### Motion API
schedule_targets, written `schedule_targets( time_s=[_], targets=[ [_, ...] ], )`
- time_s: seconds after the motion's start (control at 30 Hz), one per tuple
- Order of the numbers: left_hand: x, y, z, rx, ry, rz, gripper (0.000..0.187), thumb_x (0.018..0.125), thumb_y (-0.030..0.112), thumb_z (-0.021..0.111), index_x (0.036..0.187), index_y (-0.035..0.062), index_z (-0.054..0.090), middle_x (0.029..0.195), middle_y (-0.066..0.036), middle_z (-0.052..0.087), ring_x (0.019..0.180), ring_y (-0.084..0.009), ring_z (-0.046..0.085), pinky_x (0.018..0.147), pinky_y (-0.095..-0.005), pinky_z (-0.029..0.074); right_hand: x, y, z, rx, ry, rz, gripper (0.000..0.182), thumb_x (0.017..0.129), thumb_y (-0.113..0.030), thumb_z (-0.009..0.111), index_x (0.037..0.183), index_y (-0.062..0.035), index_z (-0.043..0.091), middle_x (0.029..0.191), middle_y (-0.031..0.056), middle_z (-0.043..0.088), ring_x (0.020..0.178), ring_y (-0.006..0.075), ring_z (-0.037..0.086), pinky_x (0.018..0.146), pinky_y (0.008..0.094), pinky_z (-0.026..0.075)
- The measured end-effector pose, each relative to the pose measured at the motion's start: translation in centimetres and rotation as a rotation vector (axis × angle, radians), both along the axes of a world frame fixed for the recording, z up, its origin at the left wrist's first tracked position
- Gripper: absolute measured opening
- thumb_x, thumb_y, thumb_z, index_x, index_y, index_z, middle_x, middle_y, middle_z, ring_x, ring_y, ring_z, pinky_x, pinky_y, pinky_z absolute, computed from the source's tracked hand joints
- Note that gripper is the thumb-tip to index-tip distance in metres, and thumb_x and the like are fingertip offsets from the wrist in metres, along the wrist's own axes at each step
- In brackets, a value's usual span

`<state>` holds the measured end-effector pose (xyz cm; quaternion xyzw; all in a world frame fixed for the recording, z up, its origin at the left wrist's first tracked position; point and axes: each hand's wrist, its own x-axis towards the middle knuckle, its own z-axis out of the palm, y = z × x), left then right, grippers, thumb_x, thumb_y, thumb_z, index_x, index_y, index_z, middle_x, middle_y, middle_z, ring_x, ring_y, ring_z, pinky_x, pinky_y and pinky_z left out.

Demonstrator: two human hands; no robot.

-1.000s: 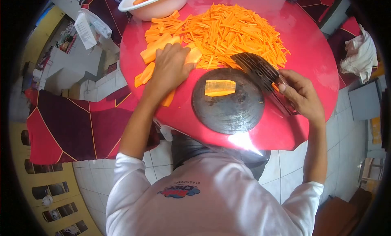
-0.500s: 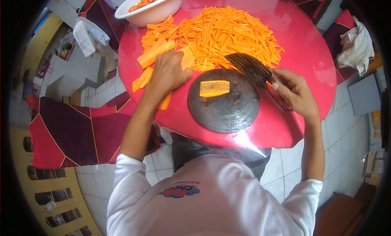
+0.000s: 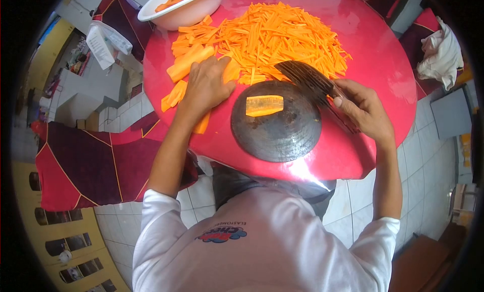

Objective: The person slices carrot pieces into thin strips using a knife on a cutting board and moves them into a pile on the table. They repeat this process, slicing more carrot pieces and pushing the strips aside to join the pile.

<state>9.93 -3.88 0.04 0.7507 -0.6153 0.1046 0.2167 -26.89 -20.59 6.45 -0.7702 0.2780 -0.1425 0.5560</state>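
Note:
My left hand [image 3: 207, 84] is at the left of the table, its fingers curled over flat carrot slices [image 3: 231, 70]; the fingertips are partly hidden. In my right hand [image 3: 365, 109] is the handle of a dark-bladed knife [image 3: 306, 81], which looks streaked by motion. Its blade slants up and left over the right edge of a round, dark chopping board [image 3: 275, 136]. One trimmed carrot slice [image 3: 264, 105] lies flat on that board, apart from both hands. Behind the board spreads a big heap of carrot sticks [image 3: 282, 40].
A white bowl [image 3: 194, 15] of carrot pieces stands at the back left of the red table [image 3: 378, 55]. Thicker carrot pieces [image 3: 189, 62] lie around my left hand. Draped chairs [image 3: 80, 161] flank the table, and a white cloth [image 3: 439, 55] hangs at the right.
My left hand's fingers have stretched a little farther over the carrot slices. The knife and the slice on the board stay nearly in place; the whole view has shifted slightly.

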Motion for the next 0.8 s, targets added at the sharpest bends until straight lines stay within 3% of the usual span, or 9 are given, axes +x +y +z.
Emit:
schedule_targets(
  time_s=[0.07, 0.17, 0.23, 0.3, 0.37, 0.43, 0.53, 0.73, 0.8],
  targets=[
    [-0.2, 0.1, 0.0, 0.002, 0.061, -0.004, 0.055, 0.090, 0.020, 0.083, 0.140, 0.0002, 0.073, 0.107, -0.021, 0.068, 0.100, -0.0393, 0.068, 0.094, -0.0480, 0.052, -0.2, 0.1, 0.5, 0.043, 0.073, -0.013, 0.038, 0.110, -0.017, 0.075, 0.141, 0.0041, 0.070, 0.101, 0.0001, 0.074, 0.087, 0.0100, 0.065, 0.078, 0.0303, 0.056],
    [-0.2, 0.5, 0.5, 0.015, 0.241, -0.021, 0.049, 0.094, 0.012, 0.077, 0.140, -0.0024, 0.070, 0.110, -0.024, 0.069, 0.107, -0.0430, 0.068, 0.096, -0.0480, 0.053, -1.0, -0.2, 1.1, -0.267, 0.064, 0.090, 0.039, 0.109, -0.017, 0.076, 0.140, 0.0049, 0.070, 0.097, 0.0026, 0.074, 0.086, 0.0104, 0.065, 0.079, 0.0309, 0.056],
    [-0.5, 1.0, 1.2, -0.026, 0.283, -0.066, 0.047, 0.097, 0.008, 0.075, 0.142, -0.0034, 0.069, 0.108, -0.022, 0.067, 0.104, -0.0421, 0.068, 0.095, -0.0456, 0.055, -1.4, -0.3, 1.1, -0.325, 0.027, 0.121, 0.039, 0.109, -0.020, 0.076, 0.141, 0.0026, 0.070, 0.092, -0.0012, 0.069, 0.073, 0.0057, 0.058, 0.063, 0.0262, 0.047],
    [-1.8, 2.2, 2.7, -0.074, 0.412, -0.086, 0.047, 0.098, 0.007, 0.073, 0.143, -0.0030, 0.069, 0.106, -0.020, 0.065, 0.102, -0.0407, 0.066, 0.093, -0.0444, 0.055, -1.7, -0.1, 1.5, -0.354, 0.038, 0.113, 0.040, 0.108, -0.019, 0.077, 0.141, 0.0025, 0.070, 0.092, 0.0007, 0.069, 0.073, 0.0063, 0.058, 0.064, 0.0271, 0.047],
    [-3.6, 3.8, 3.9, -0.112, 0.524, -0.159, 0.046, 0.098, 0.005, 0.072, 0.144, -0.0025, 0.069, 0.105, -0.018, 0.063, 0.100, -0.0388, 0.065, 0.091, -0.0429, 0.055, -1.6, 0.3, 2.5, -0.355, 0.090, 0.078, 0.041, 0.106, -0.017, 0.079, 0.140, 0.0046, 0.070, 0.098, 0.0084, 0.076, 0.087, 0.0123, 0.064, 0.081, 0.0333, 0.057],
    [-5.8, 4.9, 4.3, -0.144, 0.614, -0.278, 0.044, 0.098, 0.004, 0.071, 0.142, -0.0019, 0.071, 0.103, -0.016, 0.062, 0.098, -0.0364, 0.064, 0.091, -0.0412, 0.054, -1.5, 0.1, 2.3, -0.342, 0.104, 0.060, 0.041, 0.106, -0.016, 0.080, 0.139, 0.0049, 0.071, 0.097, 0.0086, 0.076, 0.087, 0.0123, 0.064, 0.081, 0.0332, 0.056],
    [-9.1, 5.3, 3.4, -0.146, 0.481, -0.305, 0.040, 0.098, 0.005, 0.077, 0.137, -0.0012, 0.075, 0.101, -0.015, 0.064, 0.093, -0.0281, 0.064, 0.087, -0.0356, 0.053, -1.3, -0.1, 1.7, -0.309, 0.133, 0.033, 0.041, 0.105, -0.017, 0.080, 0.139, 0.0048, 0.071, 0.097, 0.0087, 0.076, 0.087, 0.0124, 0.064, 0.082, 0.0331, 0.056],
    [-6.5, 2.6, 3.1, 0.044, 0.551, -0.438, 0.038, 0.097, 0.008, 0.078, 0.133, -0.0007, 0.076, 0.104, -0.015, 0.066, 0.098, -0.0306, 0.066, 0.091, -0.0369, 0.053, -1.0, 0.1, 1.5, -0.326, 0.113, 0.049, 0.041, 0.106, -0.018, 0.080, 0.140, 0.0043, 0.071, 0.098, 0.0082, 0.076, 0.087, 0.0121, 0.063, 0.081, 0.0330, 0.056],
    [-6.0, 1.4, 1.9, 0.035, 0.426, -0.446, 0.041, 0.095, 0.011, 0.081, 0.134, -0.0004, 0.076, 0.108, -0.014, 0.067, 0.103, -0.0313, 0.065, 0.096, -0.0389, 0.052, -1.0, 0.1, 1.3, -0.345, 0.094, 0.051, 0.041, 0.106, -0.018, 0.080, 0.139, 0.0043, 0.072, 0.098, 0.0078, 0.076, 0.087, 0.0121, 0.063, 0.080, 0.0329, 0.056]
  ],
)
